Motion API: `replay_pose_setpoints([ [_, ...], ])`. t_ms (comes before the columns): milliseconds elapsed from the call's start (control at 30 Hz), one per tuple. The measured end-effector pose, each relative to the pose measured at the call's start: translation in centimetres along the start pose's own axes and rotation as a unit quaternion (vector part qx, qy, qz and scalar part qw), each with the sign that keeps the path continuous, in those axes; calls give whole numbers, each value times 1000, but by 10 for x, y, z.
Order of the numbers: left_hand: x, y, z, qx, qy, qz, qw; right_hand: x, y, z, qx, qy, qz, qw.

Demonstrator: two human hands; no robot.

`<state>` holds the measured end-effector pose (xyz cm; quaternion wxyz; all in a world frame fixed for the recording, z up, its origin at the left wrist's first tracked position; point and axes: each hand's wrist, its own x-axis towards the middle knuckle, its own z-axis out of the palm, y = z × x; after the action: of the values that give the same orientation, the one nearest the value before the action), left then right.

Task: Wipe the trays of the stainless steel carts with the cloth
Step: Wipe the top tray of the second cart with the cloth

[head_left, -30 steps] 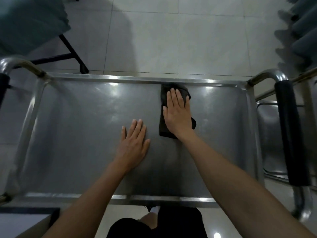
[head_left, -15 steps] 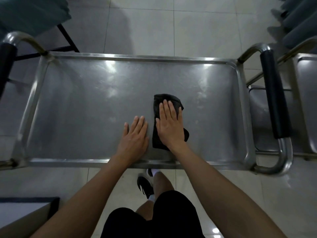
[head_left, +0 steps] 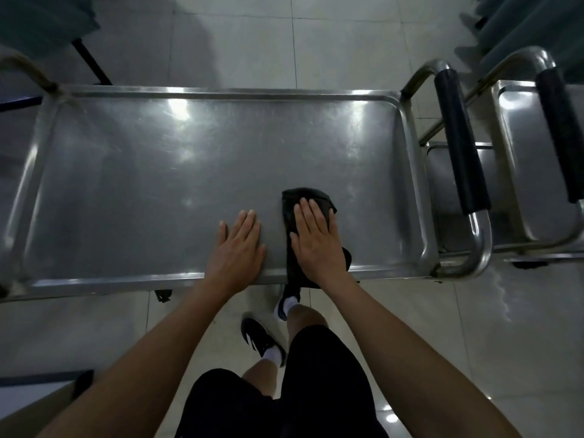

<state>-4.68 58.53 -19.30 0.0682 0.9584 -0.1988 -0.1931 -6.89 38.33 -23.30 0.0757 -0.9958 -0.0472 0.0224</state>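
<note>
Hands: right hand (head_left: 317,240) flat, fingers straight and together, pressing the cloth (head_left: 308,200) down on the tray (head_left: 158,172); left hand (head_left: 239,246) flat, fingers straight, palm down on bare steel just beside it, holding nothing.
View: head camera only, looking down.
Cloth place: dark, folded, near the front rim of the tray, right of middle; its near end hangs over the front lip under the wrist.
Cloth axis: long axis runs front to back, far end pointing to the tray's far rim, slightly tilted.
Tray: top of the near cart, long side left to right, black-padded handle (head_left: 459,143) at the right end.
Second cart (head_left: 531,165): just beside on the right, own tray and padded handle.
Progress: judged mid-wipe; steel shows glare and faint smears, cannot tell which parts are done. The wide left part, lower trays and the second cart likely left.
Floor: pale tiles, person's shoes under the front rim.
</note>
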Motion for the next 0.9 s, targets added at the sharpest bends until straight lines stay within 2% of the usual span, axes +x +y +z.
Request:
replay_pose_setpoints([
  [300, 43, 16, -7, -7, 31, 4, 999, 28, 29, -3, 8, 8, 4, 1000],
  [600, 99, 30, -25, -10, 18, -7, 1000, 106, 58, -11, 16, 7, -9, 1000],
  [900, 148, 38, -35, 0, 45, -26, 999, 196, 86, -20, 18, -7, -36, 999],
])
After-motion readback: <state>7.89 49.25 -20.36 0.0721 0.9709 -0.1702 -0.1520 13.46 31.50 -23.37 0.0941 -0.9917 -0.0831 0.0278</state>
